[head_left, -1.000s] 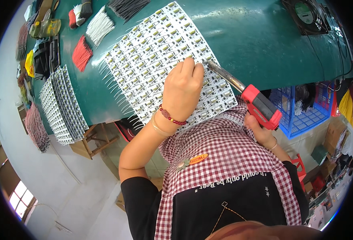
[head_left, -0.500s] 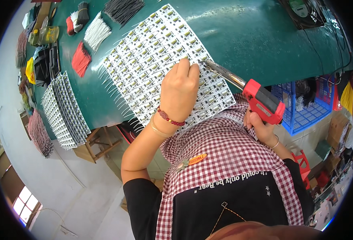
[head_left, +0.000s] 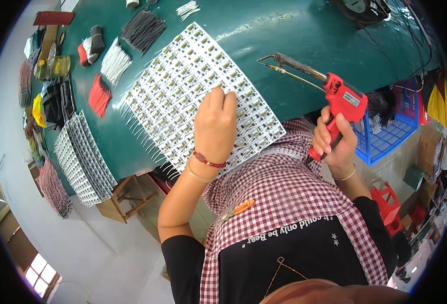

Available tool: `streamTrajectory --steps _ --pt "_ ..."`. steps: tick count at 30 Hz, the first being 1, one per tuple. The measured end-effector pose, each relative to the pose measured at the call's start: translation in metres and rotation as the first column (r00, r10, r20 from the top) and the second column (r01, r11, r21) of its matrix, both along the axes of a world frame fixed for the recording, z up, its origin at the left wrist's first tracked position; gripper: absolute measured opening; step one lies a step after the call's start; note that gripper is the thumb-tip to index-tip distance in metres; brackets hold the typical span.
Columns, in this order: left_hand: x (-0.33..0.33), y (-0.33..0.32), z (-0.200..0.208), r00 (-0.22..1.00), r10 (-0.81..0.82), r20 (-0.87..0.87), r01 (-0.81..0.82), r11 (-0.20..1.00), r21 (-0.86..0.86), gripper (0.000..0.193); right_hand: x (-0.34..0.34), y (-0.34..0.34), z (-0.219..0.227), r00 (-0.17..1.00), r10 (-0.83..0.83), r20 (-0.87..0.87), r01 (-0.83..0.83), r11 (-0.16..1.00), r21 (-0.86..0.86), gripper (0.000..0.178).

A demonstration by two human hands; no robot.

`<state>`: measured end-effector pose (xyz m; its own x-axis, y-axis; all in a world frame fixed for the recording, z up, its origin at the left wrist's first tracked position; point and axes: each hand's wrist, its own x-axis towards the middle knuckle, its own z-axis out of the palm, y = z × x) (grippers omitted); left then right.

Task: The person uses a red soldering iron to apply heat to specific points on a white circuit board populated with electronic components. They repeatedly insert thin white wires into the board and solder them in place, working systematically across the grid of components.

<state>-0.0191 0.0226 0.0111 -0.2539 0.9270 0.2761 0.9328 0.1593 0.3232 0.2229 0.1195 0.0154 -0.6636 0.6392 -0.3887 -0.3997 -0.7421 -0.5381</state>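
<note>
A large white sheet of small circuit boards [head_left: 157,104] lies tilted on the green table, with rows of yellowish and dark parts and white wires trailing past its left edge. My left hand [head_left: 215,121] rests over the middle of it, fingers curled together; whatever they pinch is hidden beneath them. To the right, my right hand [head_left: 339,139] is wrapped round the handle of a red soldering gun [head_left: 346,99]. Its metal barrel and thin feed tube point left, and the tip is raised clear of the sheet.
Loose bundles of red wires [head_left: 100,96], white wires [head_left: 116,62] and black wires [head_left: 143,30] lie left of the sheet. More wired board sheets [head_left: 84,157] overlap at the table's left edge. A blue crate [head_left: 385,137] stands at right, below a dark device [head_left: 362,10] with cables.
The soldering gun has come off the sheet and swung up and to the right, its side turned into view. My left hand stays on the sheet, fingers still curled.
</note>
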Motion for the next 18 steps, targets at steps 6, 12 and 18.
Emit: streamTrajectory --steps 6,12,18 --pt "0.003 -0.001 0.002 1.000 0.027 -0.011 -0.027 0.998 -0.053 0.017 0.005 0.002 -0.007 0.995 -0.010 -0.098 0.003 0.998 -0.069 0.034" --pt "0.006 0.000 0.007 0.999 -0.012 -0.050 0.010 0.999 -0.041 0.013 0.005 0.005 0.008 0.987 -0.082 -0.138 0.073 0.995 -0.069 0.029" --pt "0.010 -0.003 0.001 0.992 -0.019 -0.124 0.014 0.999 -0.041 0.015 -0.002 0.005 -0.001 0.970 -0.113 -0.214 0.102 0.993 -0.061 0.026"
